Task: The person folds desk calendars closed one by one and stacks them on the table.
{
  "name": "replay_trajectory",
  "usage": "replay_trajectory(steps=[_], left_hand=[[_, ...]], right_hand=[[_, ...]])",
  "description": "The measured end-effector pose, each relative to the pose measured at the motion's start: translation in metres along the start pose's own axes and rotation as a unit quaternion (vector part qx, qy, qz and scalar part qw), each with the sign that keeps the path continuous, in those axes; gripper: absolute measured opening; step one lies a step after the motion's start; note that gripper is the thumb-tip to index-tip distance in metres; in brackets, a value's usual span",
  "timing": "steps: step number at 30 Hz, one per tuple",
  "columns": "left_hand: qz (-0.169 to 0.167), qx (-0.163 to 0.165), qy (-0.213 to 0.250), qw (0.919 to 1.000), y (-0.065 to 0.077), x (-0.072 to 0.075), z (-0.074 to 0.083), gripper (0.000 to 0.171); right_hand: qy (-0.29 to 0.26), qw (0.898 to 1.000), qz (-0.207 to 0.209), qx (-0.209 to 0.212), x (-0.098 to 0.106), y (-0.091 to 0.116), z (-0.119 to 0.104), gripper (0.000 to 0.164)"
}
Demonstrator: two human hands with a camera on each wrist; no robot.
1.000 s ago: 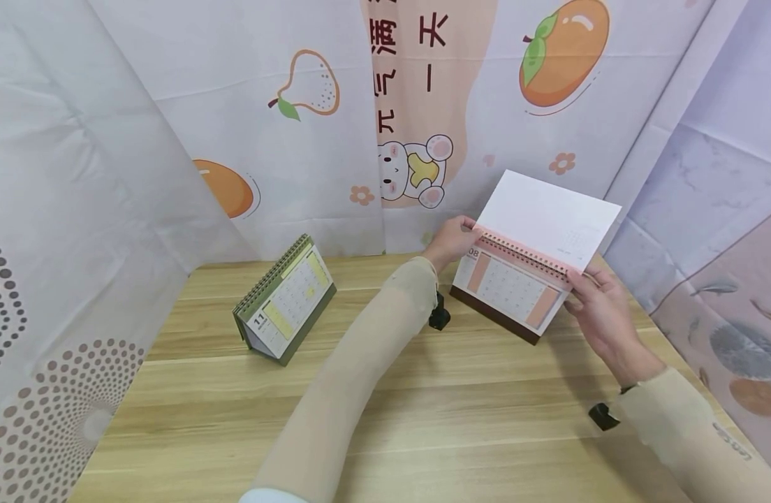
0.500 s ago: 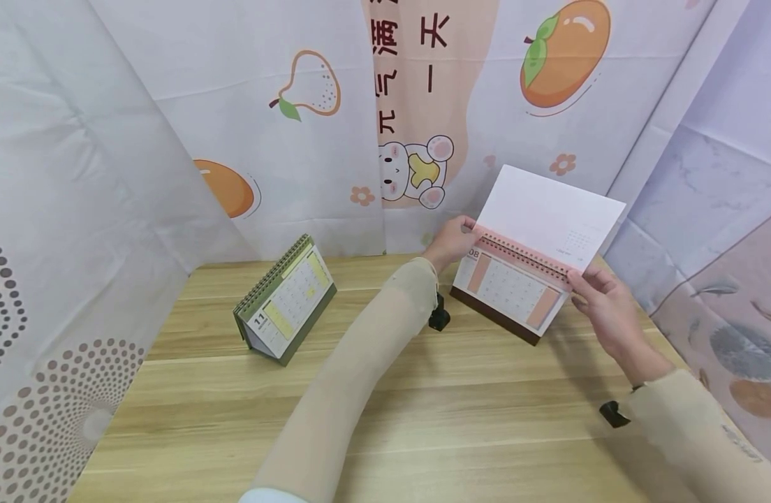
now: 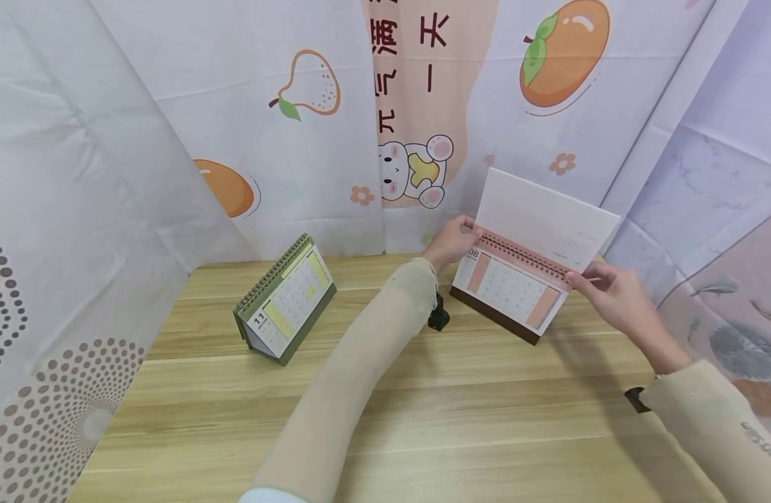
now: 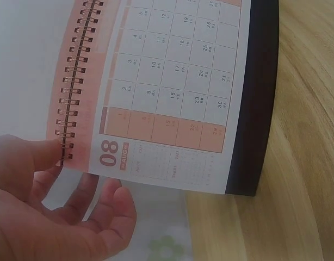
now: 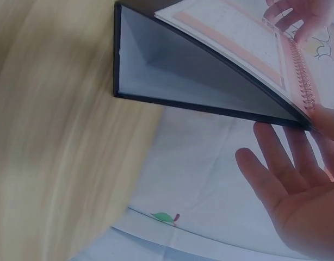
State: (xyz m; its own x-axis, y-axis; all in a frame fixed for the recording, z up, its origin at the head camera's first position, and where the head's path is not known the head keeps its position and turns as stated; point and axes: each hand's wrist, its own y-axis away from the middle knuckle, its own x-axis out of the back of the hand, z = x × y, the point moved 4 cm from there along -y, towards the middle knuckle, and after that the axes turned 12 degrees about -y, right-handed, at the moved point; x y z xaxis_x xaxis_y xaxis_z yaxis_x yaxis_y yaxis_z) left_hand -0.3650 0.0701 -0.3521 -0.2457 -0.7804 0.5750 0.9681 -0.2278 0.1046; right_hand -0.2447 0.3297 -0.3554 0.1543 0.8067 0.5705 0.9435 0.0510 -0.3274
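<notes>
Pink calendar in left grip

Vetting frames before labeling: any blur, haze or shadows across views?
Head: mostly crisp, soft shadow on the table beside the right sleeve; left wrist: slightly hazy, pink calendar's larger digits legible; right wrist: tabletop streaky and blurred, upper right washed out.

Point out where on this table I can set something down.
Two bare patches of tabletop: one between the left sleeve and right sleeve, in front of the pink calendar; another between the green calendar, the left sleeve and the tabletop's left edge. The pink calendar's ends are crowded by the left hand and right hand.
</notes>
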Motion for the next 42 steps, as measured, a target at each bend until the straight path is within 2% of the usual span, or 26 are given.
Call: replay_trajectory(steps=[5, 18, 27, 42], left_hand=[[-0.008, 0.002, -0.005, 1.0, 0.0, 0.001, -0.001, 0.013], [-0.016, -0.016, -0.007, 0.9997, 0.001, -0.003, -0.003, 0.027], [-0.007, -0.02, 0.002, 0.9998, -0.001, -0.002, -0.006, 0.024], [-0.001, -0.027, -0.008, 0.9996, 0.001, 0.0, -0.009, 0.024]], right_hand=[[0.015, 1.0, -0.005, 0.025, 0.001, -0.001, -0.005, 0.026], [0.02, 0.999, 0.013, 0.041, 0.001, 0.006, -0.01, 0.022], [0.032, 0.998, 0.02, 0.053, -0.002, 0.004, -0.012, 0.02], [0.058, 0.994, 0.039, 0.089, -0.004, 0.007, -0.013, 0.016]])
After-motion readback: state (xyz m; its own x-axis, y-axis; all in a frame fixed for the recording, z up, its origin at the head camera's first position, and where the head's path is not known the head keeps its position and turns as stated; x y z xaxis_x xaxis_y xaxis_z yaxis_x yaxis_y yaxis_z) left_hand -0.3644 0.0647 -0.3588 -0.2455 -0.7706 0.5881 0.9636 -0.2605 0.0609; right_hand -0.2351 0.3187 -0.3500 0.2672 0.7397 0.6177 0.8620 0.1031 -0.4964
